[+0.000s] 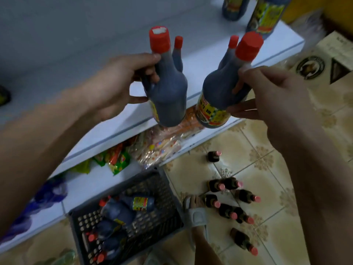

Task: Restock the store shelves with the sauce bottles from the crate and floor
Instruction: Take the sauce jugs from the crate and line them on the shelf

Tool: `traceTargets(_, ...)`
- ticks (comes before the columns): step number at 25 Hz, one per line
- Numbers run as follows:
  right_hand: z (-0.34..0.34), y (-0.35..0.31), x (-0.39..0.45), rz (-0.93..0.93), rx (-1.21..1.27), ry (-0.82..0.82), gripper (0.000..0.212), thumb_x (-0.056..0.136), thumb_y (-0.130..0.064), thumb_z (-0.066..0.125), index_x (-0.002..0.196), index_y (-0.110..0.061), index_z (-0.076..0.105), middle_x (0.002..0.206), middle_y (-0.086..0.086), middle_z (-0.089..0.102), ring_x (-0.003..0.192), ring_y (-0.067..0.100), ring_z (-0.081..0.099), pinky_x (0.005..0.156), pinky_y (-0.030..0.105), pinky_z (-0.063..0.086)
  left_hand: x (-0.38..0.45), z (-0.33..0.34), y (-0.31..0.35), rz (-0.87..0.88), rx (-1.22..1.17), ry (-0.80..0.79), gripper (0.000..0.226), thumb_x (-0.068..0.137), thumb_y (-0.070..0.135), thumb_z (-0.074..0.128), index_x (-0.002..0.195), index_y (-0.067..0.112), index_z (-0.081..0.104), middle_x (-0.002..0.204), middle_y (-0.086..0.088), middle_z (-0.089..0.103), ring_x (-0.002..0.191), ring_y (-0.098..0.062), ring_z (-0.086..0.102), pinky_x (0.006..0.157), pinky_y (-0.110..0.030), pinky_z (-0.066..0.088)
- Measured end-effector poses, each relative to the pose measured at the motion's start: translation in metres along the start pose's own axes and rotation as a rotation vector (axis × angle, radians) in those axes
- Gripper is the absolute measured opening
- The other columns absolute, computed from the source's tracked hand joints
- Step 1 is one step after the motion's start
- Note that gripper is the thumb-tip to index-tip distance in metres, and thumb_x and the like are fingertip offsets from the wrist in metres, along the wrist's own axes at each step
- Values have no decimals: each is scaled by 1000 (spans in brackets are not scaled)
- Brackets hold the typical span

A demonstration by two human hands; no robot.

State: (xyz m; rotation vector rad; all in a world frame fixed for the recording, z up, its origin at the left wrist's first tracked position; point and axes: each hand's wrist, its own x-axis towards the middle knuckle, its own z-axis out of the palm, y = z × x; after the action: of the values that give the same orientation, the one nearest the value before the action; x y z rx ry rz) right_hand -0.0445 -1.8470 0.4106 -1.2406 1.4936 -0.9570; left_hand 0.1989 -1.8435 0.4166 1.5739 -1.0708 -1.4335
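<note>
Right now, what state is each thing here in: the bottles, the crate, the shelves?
Left hand: grips two capped bottles.
Right hand: grips two capped bottles.
Left-hand bottles: in the air above the shelf edge.
Right-hand bottles: in the air, tilted.
Top shelf: two bottles standing at its far end.
Crate: on the floor, bottles lying inside.
Floor bottles: standing upright, capped.
Lower shelf: holds snack packets.

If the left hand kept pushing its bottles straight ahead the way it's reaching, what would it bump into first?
Probably nothing soon. The left hand holds two sauce bottles over the white shelf, and the stretch beyond looks bare as far as the picture shows. The shelved bottles stand off to the right, though depth is unclear.
</note>
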Motion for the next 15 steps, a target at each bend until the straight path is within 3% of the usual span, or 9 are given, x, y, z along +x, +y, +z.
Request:
traceTargets(3,-4,-13,29,-53,3,13,37,97,-30,58,85,5,62,87,27,62,62,38,70,67,49,62,24,8,28,35,73,3,35,98,32,52,66,24,44,66,11,55,78,-7,51,94,-42,45)
traceTargets(5,-5,-20,49,-94,-18,2,37,96,-31,58,86,4,63,80,21,63,61,37,70,67,52,61,42,14,41,39,89,15,33,99,33,51,68,25,44,65,13,55,77,-6,51,91,-39,46)
traceTargets(9,-1,-29,86,-149,-70,-1,33,95,-28,56,84,1,66,86,28,64,63,39,70,66,55,60,77,23,54,54,82,40,24,99,30,52,75,27,53,69,13,56,78,-3,53,90,-41,46)
traceTargets(12,5,-34,108,-173,-64,7,29,95,-25,56,75,-7,63,76,26,60,70,45,68,63,56,59,104,28,54,56,49,86,17,98,27,56,81,24,59,74,12,60,80,-3,56,90,-45,49)
traceTargets(15,15,-34,131,-207,-72,16,33,93,-24,56,77,5,60,74,29,59,72,49,65,58,59,56,127,33,53,52,54,141,17,96,26,59,80,22,62,73,11,62,79,-3,59,90,-48,51)
